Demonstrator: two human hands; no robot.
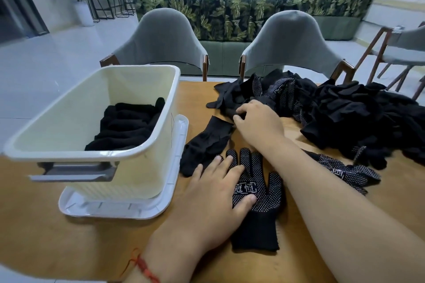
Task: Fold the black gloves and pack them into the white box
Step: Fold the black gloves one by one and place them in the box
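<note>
At the right of the table (pixel 46 236), the heap of black gloves (pixel 358 117) runs out of frame, and I cannot count single gloves in it. My right forearm covers part of a second dotted glove (pixel 351 172). The white box (pixel 96 76) hides most of the white lid (pixel 115 212) it stands on, and its near wall screens the lower layers of the folded gloves (pixel 128 126) inside, which lie against its right wall.

The tabletop is tan wood. Beyond it stand two grey chairs (pixel 161 39), a leaf-patterned sofa (pixel 230 11) and, farther off, seated people seen from behind.

The dotted glove (pixel 259 204) lies flat and near, just right of the box, its long axis running near to far, cuff towards me, fingers pointing away. My left hand (pixel 213 193) lies on it released, fingers straight, pressing its left half down. A plain glove (pixel 207 142) lies beyond it, slanting from near-left to far-right, its open end at the far-right. My right hand (pixel 257 122) reaches past that, fingers curled into fabric at the heap's near-left edge, grasping it.
</note>
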